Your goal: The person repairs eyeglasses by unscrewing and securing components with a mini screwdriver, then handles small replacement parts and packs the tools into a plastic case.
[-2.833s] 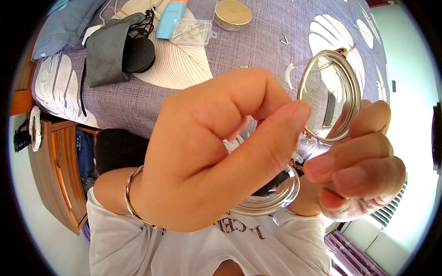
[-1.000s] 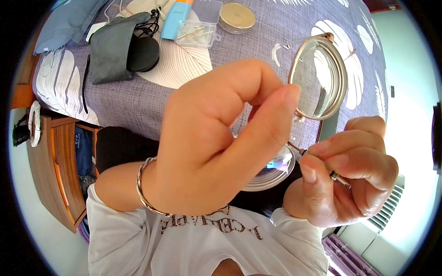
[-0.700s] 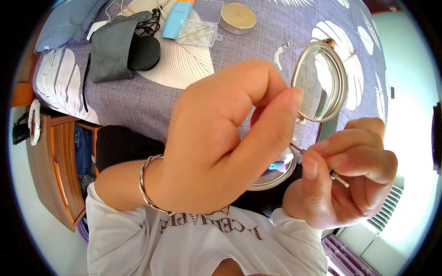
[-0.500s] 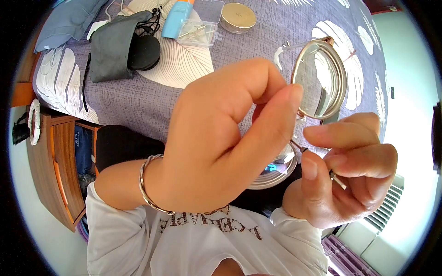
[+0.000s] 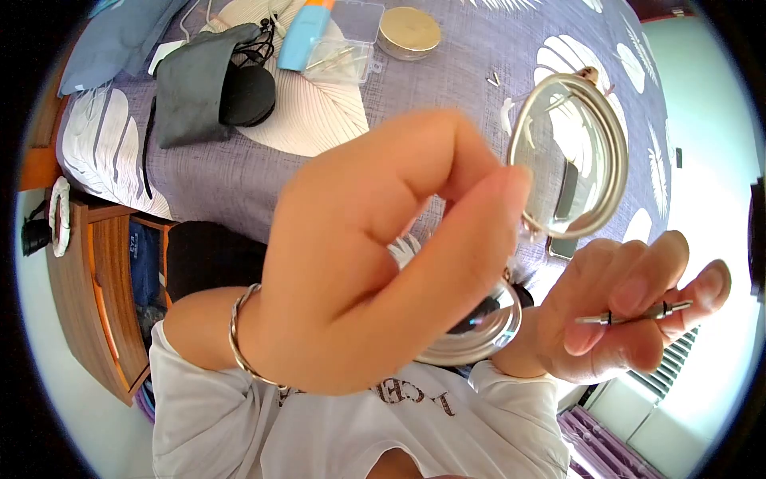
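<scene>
pinching the glasses [image 5: 568,152] at the middle of the frame, between thumb and forefinger of the left hand [image 5: 351,255], with the other fingers folded in toward the palm. holding them in the air above the near side of the bed cover [image 5: 447,88], turned sideways: one round lens on the far side, to the right of the fingertips, and the other one nearer, low, partly hidden behind the left hand. gripping, with bent fingers of the right hand [image 5: 594,275], a thin metal tool [image 5: 662,310], almost level, with one tip to the left and the other to the right, apart from both lenses. about the contact of each finger on this tool, not able to judge.

around the left wrist, a silver bracelet [image 5: 237,339]. on the bed cover, to the left, a dark grey pouch [image 5: 191,100], with a black round object [image 5: 249,94] partly out of its mouth. farther and more to the right, a blue tube [image 5: 302,40] with orange cap; just beside it, a clear box [image 5: 363,70] with small metal pieces inside; near the box, on its right, a round case [image 5: 409,32] with golden lid. between this case and the far lens, tiny metal bits [image 5: 493,79], too small for naming. at the far left, blue cloth [image 5: 120,44]; at the left, beside the bed, a wooden cabinet [image 5: 76,279] with a dark blue bag [image 5: 144,259] inside.
</scene>
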### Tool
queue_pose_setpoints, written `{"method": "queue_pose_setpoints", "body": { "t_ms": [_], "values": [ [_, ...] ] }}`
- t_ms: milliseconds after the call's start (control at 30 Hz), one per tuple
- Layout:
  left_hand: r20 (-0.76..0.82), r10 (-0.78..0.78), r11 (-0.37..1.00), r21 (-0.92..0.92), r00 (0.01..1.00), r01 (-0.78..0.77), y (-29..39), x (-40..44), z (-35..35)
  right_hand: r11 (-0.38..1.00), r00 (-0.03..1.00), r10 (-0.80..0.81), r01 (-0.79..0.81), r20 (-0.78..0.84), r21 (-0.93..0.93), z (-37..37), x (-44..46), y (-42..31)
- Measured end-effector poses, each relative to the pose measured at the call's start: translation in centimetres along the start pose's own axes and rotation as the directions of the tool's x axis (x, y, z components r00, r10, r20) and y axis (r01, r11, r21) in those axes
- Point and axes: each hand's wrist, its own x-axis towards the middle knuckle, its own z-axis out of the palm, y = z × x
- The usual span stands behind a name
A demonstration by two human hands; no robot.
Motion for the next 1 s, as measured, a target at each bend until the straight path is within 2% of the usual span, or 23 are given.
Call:
{"method": "queue_pose_setpoints", "body": {
  "t_ms": [100,200,267,467,667,700,767,867,1000],
  "values": [
    [-0.018,0.013,1.0,-0.028,1.0,-0.014,0.3,-0.2,0.4,0.999,0.983,-0.009,0.0,0.183,0.047,-0.8,-0.3,-0.2],
    [-0.027,0.049,0.998,-0.041,0.998,-0.05,0.4,-0.3,0.5,0.995,0.992,-0.098,0.101,0.079,-0.024,-0.8,-0.8,0.1],
    [-0.024,0.051,0.998,-0.039,0.998,-0.052,0.5,-0.3,0.5,0.995,0.993,-0.1,0.102,0.07,-0.021,-0.8,-0.7,-0.2],
    [-0.004,0.027,0.997,-0.076,1.0,-0.027,0.4,-0.3,0.5,0.993,0.978,-0.118,0.121,0.174,-0.009,-0.4,-0.6,0.4],
    [-0.02,0.087,0.995,-0.054,0.996,-0.088,0.0,-0.4,0.2,0.986,0.948,-0.166,0.161,0.27,0.042,0.0,-0.4,1.2],
    [0.012,0.15,0.989,0.003,0.989,-0.15,0.0,-0.3,0.0,0.985,0.944,-0.175,0.167,0.279,0.051,0.0,-0.4,1.3],
    [0.041,0.21,0.976,0.057,0.977,-0.212,0.1,-0.3,-0.1,0.984,0.944,-0.177,0.164,0.28,0.07,0.1,-0.4,1.4],
    [0.013,0.167,0.986,0.015,0.986,-0.167,0.5,-0.6,0.1,0.982,0.963,-0.17,0.148,0.21,0.117,0.7,-0.7,1.4],
    [0.002,0.135,0.991,0.017,0.991,-0.135,0.6,-0.6,0.1,0.985,0.96,-0.159,0.138,0.232,0.105,0.7,-0.6,1.3]
  ]
}}
